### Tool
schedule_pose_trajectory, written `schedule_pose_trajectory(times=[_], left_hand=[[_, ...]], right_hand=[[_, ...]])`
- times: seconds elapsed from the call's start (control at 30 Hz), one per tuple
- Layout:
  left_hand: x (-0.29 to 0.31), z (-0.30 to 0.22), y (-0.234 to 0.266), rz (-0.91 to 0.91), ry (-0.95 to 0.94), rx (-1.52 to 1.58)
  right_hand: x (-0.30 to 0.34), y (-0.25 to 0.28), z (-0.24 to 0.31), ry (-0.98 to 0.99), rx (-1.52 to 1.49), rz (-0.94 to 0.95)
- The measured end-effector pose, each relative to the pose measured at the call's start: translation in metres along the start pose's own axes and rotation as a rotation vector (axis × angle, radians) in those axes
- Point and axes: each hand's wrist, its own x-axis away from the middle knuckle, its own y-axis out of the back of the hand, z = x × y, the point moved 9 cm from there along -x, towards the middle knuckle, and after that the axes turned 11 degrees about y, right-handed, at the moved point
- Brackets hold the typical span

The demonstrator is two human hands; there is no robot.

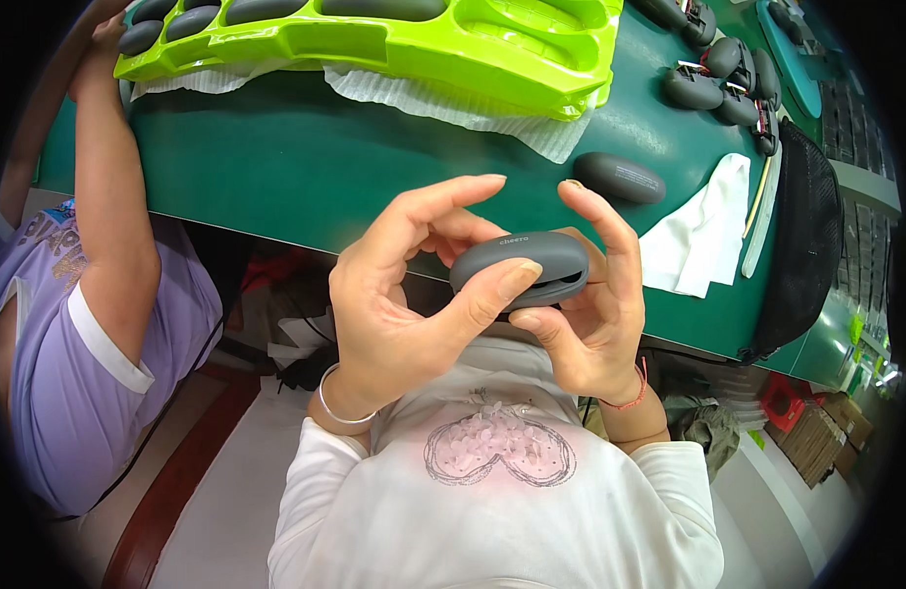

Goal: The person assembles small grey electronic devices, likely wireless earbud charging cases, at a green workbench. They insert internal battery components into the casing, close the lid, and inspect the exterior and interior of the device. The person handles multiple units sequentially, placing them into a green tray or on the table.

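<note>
A dark grey oval case, smooth and matt, is held between my two hands in front of my chest, just off the table's near edge. Its lid stands slightly ajar, with a dark gap on the right side. My left hand grips its left end, the thumb lying across the front. On the right end, my right hand has its thumb against the lower edge; its index finger points up, off the case. A similar closed case lies on the table just beyond my right hand.
A lime-green moulded tray holding several dark cases stands at the far left on white foam sheet. Rightward lie a white cloth, a black mesh bag and several opened cases with wires. A co-worker in lilac sits left.
</note>
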Motion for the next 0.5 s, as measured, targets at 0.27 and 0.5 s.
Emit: schedule_pose_trajectory(times=[0.27, 0.5], left_hand=[[-0.0058, 0.0035, 0.0033, -0.048, 0.043, 0.121], [-0.0041, 0.0032, 0.0018, 0.005, 0.007, 0.031]], right_hand=[[0.0010, -0.0034, 0.0014, 0.040, -0.003, 0.064], [0.0024, -0.0021, 0.0092, 0.181, 0.146, -0.008]])
